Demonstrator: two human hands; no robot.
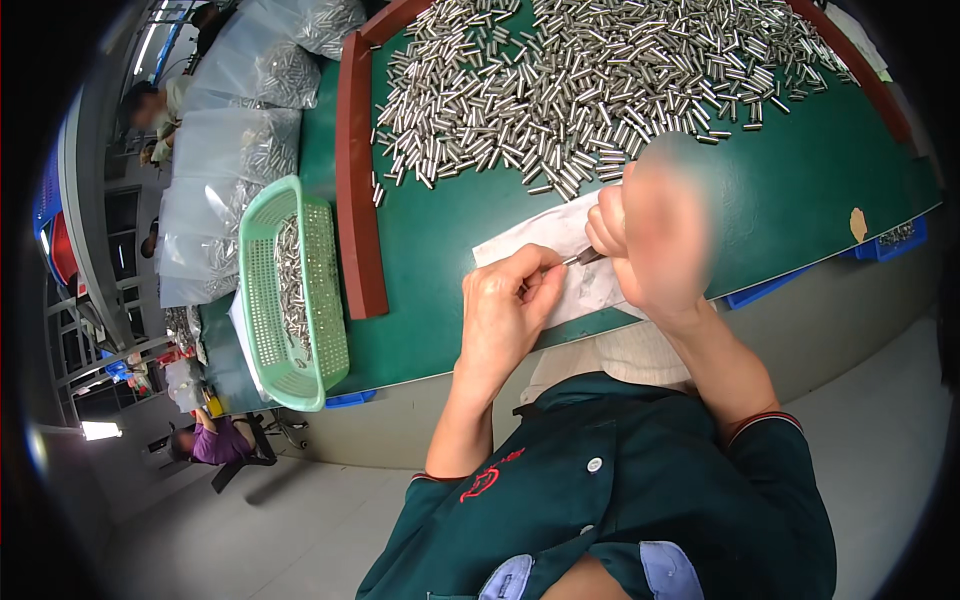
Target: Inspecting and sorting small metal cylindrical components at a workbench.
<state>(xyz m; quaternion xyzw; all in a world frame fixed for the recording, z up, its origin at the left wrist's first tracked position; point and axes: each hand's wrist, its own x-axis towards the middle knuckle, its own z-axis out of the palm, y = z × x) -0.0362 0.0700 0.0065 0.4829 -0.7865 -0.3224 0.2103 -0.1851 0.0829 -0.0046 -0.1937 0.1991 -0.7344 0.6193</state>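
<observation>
My left hand point(505, 305) is closed in a pinch above a white sheet point(525, 237) at the table's near edge; what it holds, if anything, is hidden by the fingers. Just to the right, my right hand point(650, 245) is closed round a slim dark tool point(590, 257). The tool's thin tip points left and meets the fingertips of my left hand. Part of the right hand is blurred. Beyond both hands, a large spread of short shiny metal pins point(570, 100) lies on the green tabletop point(430, 235).
Red-brown bars point(362, 180) border the pins. A green perforated basket point(330, 345) holding small metal parts stands left, beside clear bags point(205, 240) of metal parts. Blue trays point(880, 245) sit below the right table edge. A seated person in purple point(222, 440) is at far left.
</observation>
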